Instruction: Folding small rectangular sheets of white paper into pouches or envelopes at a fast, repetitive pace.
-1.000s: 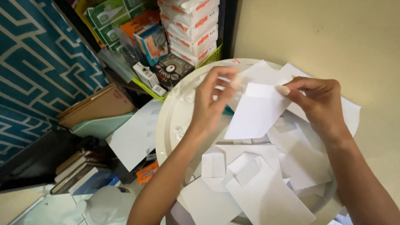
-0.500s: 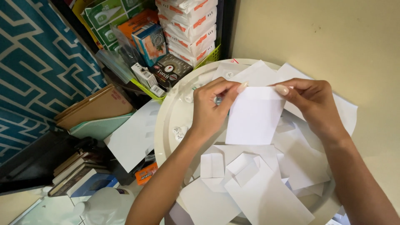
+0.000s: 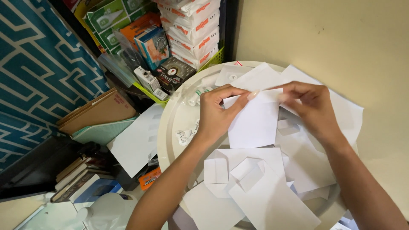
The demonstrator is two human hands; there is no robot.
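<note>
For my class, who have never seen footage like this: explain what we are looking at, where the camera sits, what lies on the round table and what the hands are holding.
There is no machine here. A person wears a camera on the head, so the picture looks down along their own forearms at their two bare hands.

The left hand and the right hand together hold a white sheet of paper by its top edge, above a round white table.

On the table lie many more loose white paper pieces, some folded like small envelopes, and a few small white round items near the left wrist.

Beyond the table stand stacked boxes in a green basket. To the left lie brown folders and a pile of books.
</note>
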